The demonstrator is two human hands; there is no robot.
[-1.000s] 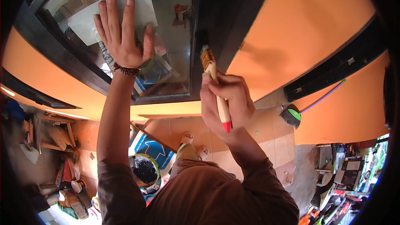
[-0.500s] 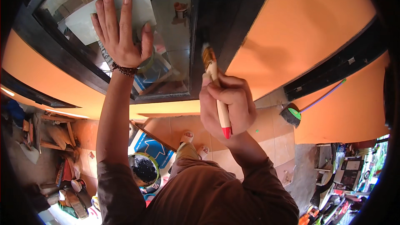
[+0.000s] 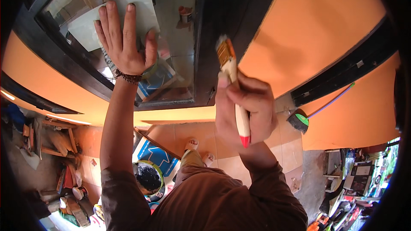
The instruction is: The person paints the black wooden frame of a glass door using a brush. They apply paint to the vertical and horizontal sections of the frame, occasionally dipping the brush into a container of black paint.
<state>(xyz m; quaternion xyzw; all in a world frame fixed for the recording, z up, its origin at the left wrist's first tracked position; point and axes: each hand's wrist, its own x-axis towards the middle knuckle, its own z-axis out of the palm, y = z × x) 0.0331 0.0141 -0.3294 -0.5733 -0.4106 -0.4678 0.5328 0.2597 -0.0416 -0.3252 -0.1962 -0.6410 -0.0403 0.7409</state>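
My left hand (image 3: pixel 124 45) is spread flat over a pale sheet (image 3: pixel 143 10), pressing it against the window's glass pane (image 3: pixel 177 38). A dark beaded bracelet circles that wrist. In my right hand (image 3: pixel 252 102) a paintbrush (image 3: pixel 230 66) is gripped by its light wooden handle, whose end is red. Its bristles point up toward the black window frame (image 3: pixel 233 13), and the tip is a little blurred. Whether the bristles touch the frame I cannot tell.
Orange wall (image 3: pixel 321 21) surrounds the frame. Below, a bucket of dark paint (image 3: pixel 147 177) stands beside a blue and white box (image 3: pixel 158 158) on the tiled floor (image 3: pixel 231 167). A broom (image 3: pixel 299 120) leans at right. Wooden pieces (image 3: pixel 58 137) and clutter (image 3: pixel 359 188) lie at both sides.
My right hand has moved to the right with the paintbrush, away from the glass edge. My left hand and the sheet under it have shifted slightly lower in view.
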